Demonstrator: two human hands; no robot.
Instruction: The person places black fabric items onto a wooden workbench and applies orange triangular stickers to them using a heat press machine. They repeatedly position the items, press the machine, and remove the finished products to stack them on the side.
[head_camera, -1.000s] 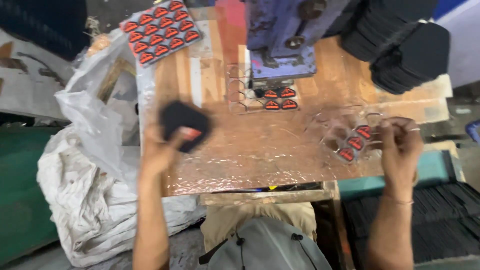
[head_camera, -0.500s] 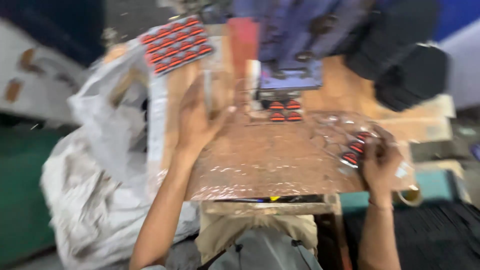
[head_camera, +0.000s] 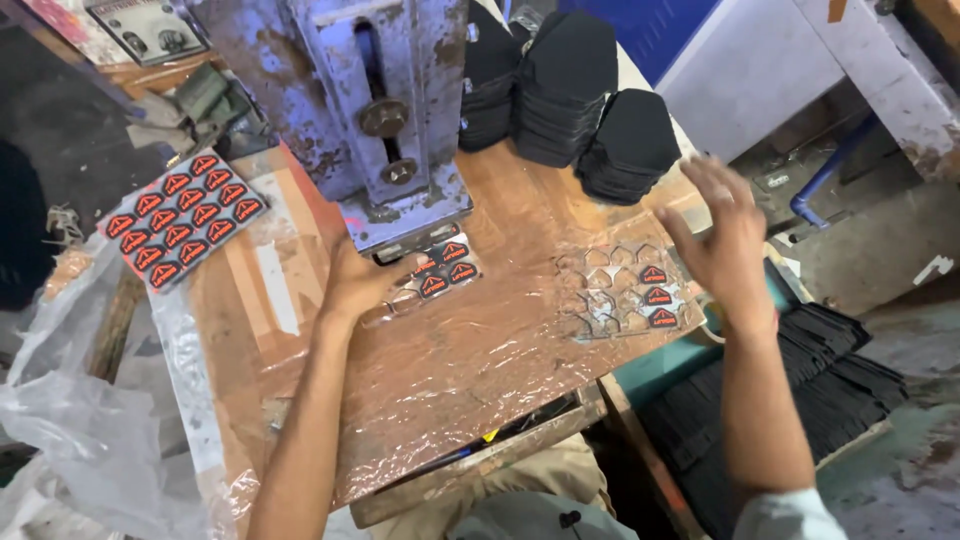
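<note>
Head view, one worktop (head_camera: 470, 370): wood, wrapped in creased, glossy clear film.

Left hand (head_camera: 362, 283): flat on the worktop, fingers pressing the near edge of a clear plastic sheet (head_camera: 440, 272) that carries small red-and-black shield-shaped patches; the sheet lies under the foot of the press.

Press (head_camera: 370, 110): upright metal body, chipped blue-grey paint, rust patches, slotted front with two round bolts.

Right hand (head_camera: 718, 235): raised above the worktop's right edge, fingers spread wide, holding nothing.

Second clear sheet (head_camera: 625, 290): just left of the right hand, mostly empty shield-shaped cut-outs, three red patches remaining at its right side.

Full patch sheet (head_camera: 182, 217): rows of red shield patches on black backing, far left of the worktop.

Stacks of black felt-like pieces (head_camera: 575, 95): pointed outline, behind the press.

Crumpled clear plastic bag (head_camera: 80, 420): lower left, off the worktop.
</note>
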